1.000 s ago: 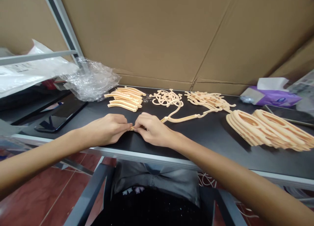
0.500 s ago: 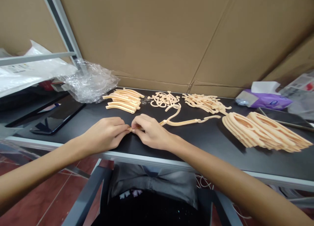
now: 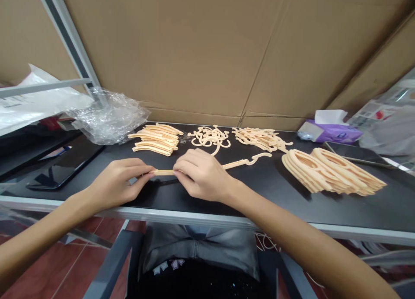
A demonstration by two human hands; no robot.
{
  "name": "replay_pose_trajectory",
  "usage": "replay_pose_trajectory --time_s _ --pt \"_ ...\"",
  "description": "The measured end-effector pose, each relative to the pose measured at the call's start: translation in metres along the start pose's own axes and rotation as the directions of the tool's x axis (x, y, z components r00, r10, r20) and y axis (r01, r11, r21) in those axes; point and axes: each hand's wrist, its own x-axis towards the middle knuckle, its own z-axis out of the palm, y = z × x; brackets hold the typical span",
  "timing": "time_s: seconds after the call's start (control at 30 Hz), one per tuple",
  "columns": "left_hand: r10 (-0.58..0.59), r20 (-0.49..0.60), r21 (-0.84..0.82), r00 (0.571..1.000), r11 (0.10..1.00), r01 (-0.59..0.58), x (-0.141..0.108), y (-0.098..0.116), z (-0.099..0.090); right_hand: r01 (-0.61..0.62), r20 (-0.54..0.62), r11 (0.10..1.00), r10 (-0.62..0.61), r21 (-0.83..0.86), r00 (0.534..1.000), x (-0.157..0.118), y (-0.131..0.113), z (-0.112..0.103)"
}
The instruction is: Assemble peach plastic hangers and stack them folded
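A beige plastic clothes hanger (image 3: 237,163) stretches sideways just above the black tabletop. My left hand (image 3: 121,180) pinches its left end between thumb and fingers. Closed around the middle of the same hanger is my right hand (image 3: 205,174), which hides its centre. A straight stretch of the hanger shows between both hands, and its curved right end sticks out past my right hand. Behind it lie a stack of beige hanger arms (image 3: 157,138), a pile of loose hooks (image 3: 210,137) and a heap of hooked end pieces (image 3: 261,138).
Two rows of stacked beige looped parts (image 3: 333,171) lie on the right. Behind them are a purple tissue pack (image 3: 337,132) and a dark flat device (image 3: 356,153). A black phone (image 3: 65,165) and crumpled clear plastic (image 3: 110,115) occupy the left. Cardboard (image 3: 181,52) walls the back.
My left hand has moved left, away from my right hand, and a length of hanger now shows between them. The hanger's hook is now largely hidden behind my right hand.
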Motion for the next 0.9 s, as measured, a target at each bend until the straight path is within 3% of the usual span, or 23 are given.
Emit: replay_pose_trajectory --time_s 0.13,0.23,0.33,0.47,0.57,0.73,0.9 --pt "-0.011 0.046 -0.036 0.999 0.999 0.013 -0.004 -0.005 -0.001 -0.021 -0.131 0.992 0.005 -0.123 0.991 -0.024 0.010 -0.025" --pt "-0.024 0.092 -0.034 0.996 0.999 0.027 -0.002 -0.008 -0.002 -0.209 -0.251 0.957 0.156 -0.200 0.955 -0.051 0.031 -0.045" --pt "-0.031 0.114 -0.041 0.993 0.998 0.036 0.001 -0.009 -0.001 -0.406 -0.152 0.864 0.377 -0.300 0.914 -0.077 0.058 -0.059" --pt "-0.038 0.123 -0.036 0.992 0.998 0.043 0.001 -0.009 0.005 -0.444 0.089 0.822 0.503 -0.357 0.860 -0.100 0.076 -0.067" --pt "-0.050 0.120 0.005 0.992 0.999 0.049 0.000 -0.008 0.009 -0.457 0.147 0.802 0.542 -0.384 0.827 -0.109 0.068 -0.069" --pt "-0.030 0.097 0.129 0.995 0.991 0.017 0.002 -0.007 0.012 -0.402 0.047 0.778 0.481 -0.484 0.875 -0.117 0.048 -0.070" --pt "0.042 0.079 0.215 0.996 0.975 -0.058 0.009 -0.002 0.012 -0.306 -0.026 0.725 0.369 -0.617 0.929 -0.118 0.042 -0.066"
